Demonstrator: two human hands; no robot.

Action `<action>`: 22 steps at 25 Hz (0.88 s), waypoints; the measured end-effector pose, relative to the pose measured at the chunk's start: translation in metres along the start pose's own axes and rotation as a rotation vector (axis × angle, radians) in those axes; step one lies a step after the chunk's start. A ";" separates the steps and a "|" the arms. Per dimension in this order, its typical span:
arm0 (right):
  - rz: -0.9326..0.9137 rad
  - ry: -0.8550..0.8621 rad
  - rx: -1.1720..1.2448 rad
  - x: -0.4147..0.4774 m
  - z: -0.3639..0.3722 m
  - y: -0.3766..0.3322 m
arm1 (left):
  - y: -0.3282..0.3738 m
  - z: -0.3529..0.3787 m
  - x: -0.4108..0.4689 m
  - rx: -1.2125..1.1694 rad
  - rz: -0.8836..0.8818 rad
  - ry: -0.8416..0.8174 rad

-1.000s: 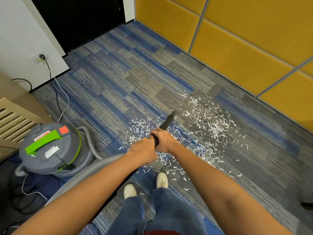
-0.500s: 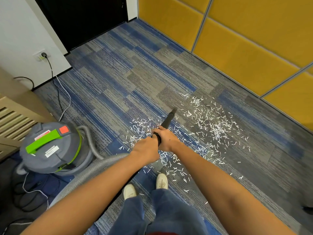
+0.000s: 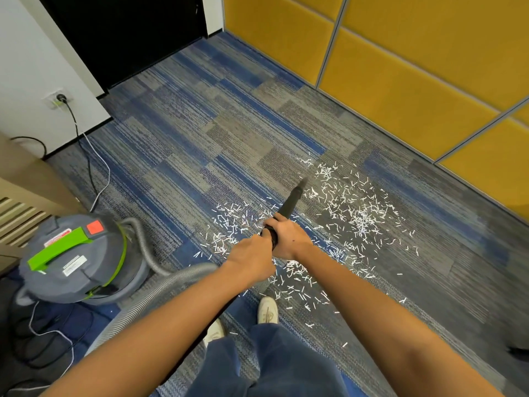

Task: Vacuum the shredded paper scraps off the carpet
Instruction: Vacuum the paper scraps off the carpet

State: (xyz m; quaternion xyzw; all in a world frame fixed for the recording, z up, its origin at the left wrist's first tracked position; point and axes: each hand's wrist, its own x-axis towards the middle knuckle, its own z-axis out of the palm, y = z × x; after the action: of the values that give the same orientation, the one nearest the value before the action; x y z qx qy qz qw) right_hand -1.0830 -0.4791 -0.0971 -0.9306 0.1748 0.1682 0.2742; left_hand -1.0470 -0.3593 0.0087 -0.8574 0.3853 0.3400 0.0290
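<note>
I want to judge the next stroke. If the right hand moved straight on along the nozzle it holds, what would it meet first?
Probably the carpet just past the nozzle tip, among the scraps; the right hand points down there. Whether the tip already touches is unclear.

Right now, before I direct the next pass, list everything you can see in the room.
carpet: one, blue-grey striped, whole floor
nozzle: one, black, pointing forward
paper scraps: many, white, strewn around nozzle
vacuum canister: one, grey with green handle, left
hose: one, grey, vacuum canister to nozzle
cables: several, black and white, from wall socket, left
wall panels: several, yellow, right
cabinet: one, beige slatted, left edge
shoes: two, white, bottom centre
left hand: one, grips hose end
right hand: one, grips nozzle
</note>
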 end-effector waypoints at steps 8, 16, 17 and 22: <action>0.002 -0.016 0.015 0.026 -0.030 0.021 | 0.022 -0.019 0.033 -0.045 -0.057 0.023; 0.036 0.009 0.030 0.024 -0.033 0.042 | 0.040 -0.022 0.049 -0.035 -0.025 -0.003; 0.042 0.009 0.026 0.022 -0.034 0.046 | 0.044 -0.021 0.049 -0.032 -0.016 -0.008; 0.041 0.012 0.057 0.017 -0.029 0.046 | 0.043 -0.024 0.043 -0.044 -0.004 -0.024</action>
State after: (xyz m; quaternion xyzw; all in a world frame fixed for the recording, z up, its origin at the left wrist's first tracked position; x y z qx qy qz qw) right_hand -1.0811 -0.5364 -0.1016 -0.9195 0.2003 0.1634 0.2961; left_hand -1.0423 -0.4241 0.0100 -0.8545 0.3757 0.3585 0.0152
